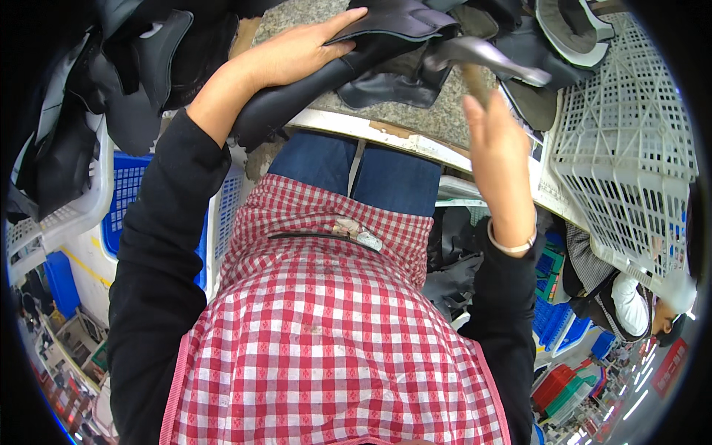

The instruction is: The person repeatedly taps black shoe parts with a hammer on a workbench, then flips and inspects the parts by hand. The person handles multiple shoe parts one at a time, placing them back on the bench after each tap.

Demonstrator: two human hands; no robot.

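Black boot upper (397, 24), leather-like and apparently unfinished, lies across the stone-speckled counter (437, 124) at the top of the view, ahead of the person's body. Judging by the hammer (488, 58), its seams or edges are probably being pounded flat, and the work on this piece looks underway. How much of it is already flattened does not show, since the surface carries no clear mark of it. More black leather pieces (152, 63) hang in a heap at the left; whether they are finished or waiting I cannot tell.

The upper's long axis slants: what seems to be its tubular shaft reaches down and leftward beneath the left forearm to the counter's near edge, while the broader end points up and to the right, toward the hammer. Which way the toe would face is unclear.

The left hand (300, 53) lies over the upper, thumb and forefinger parted along its edge; the remaining fingers are hidden, so how firmly this grip closes cannot be told. The right hand's (500, 144) grip is wrapped around the hammer's handle. The hammer head is blurred just beside the upper's right end, and contact cannot be judged.
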